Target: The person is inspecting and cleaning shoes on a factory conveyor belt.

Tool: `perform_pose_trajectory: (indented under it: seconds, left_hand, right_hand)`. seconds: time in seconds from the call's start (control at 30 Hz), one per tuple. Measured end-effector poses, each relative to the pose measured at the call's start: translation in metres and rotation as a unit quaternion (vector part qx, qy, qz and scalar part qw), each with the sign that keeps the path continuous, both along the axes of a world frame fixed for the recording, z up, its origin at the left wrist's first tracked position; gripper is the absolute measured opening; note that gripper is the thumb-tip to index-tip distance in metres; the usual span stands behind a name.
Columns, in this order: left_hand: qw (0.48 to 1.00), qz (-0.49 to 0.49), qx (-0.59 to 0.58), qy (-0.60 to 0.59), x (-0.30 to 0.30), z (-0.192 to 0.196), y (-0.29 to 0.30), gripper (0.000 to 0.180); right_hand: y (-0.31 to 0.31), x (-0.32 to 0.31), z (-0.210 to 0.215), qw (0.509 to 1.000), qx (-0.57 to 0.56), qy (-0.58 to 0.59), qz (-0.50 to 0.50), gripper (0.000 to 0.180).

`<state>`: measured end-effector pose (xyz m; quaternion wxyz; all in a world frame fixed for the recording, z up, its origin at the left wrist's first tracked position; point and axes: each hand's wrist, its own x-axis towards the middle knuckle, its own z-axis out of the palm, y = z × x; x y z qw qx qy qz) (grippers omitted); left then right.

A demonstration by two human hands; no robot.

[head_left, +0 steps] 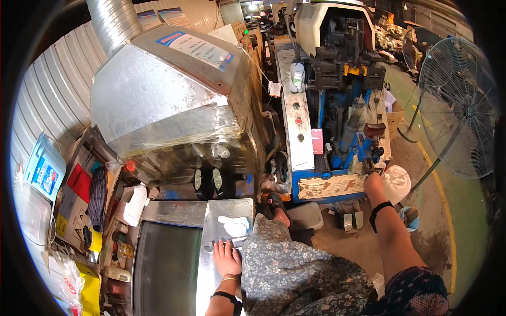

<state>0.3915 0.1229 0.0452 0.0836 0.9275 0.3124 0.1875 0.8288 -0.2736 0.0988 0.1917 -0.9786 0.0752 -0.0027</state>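
Resting palm-down with the left hand (226, 259) on the metal bench (222, 209), fingers straight and slightly spread, apparently gripping nothing, close to a dark strip (208, 246) too blurred to identify. Reaching forward with the right hand (373, 184) to the lower right front corner of the blue-framed machine (349, 145), fingers mostly hidden there; impossible to tell whether wide, narrow or closed around a part. Find the white sole-shaped pieces (234, 226) on the bench, just beyond the left fingertips. For a sound reach, best to look at the right fingers before pressing or pulling, and to keep the black wristband (379, 215) clear of the linkage. Wise also to hold the left fingers off the dark belt (166, 258) alongside. Farther out, note dark shoes (217, 181) below the metal hood (163, 95), a white jug (396, 184) and a large fan (468, 111).
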Motion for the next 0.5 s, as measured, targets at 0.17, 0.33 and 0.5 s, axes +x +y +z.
perform_pose_trajectory:
  seconds: [0.17, 0.33, 0.5]
  left_hand:
    - [1.000, 0.001, -0.008, -0.002, -0.001, -0.001, 0.001, 0.046]
    - [1.000, 0.000, -0.010, 0.004, 0.002, -0.001, 0.002, 0.045]
    - [1.000, 0.002, -0.011, 0.007, -0.001, -0.003, 0.004, 0.045]
  right_hand:
    - [-0.002, 0.001, -0.002, 1.000, -0.012, 0.005, -0.011, 0.025]
    - [-0.013, 0.012, -0.004, 0.997, 0.061, 0.034, 0.014, 0.027]
    - [-0.009, 0.008, 0.002, 0.996, 0.081, 0.031, 0.025, 0.030]
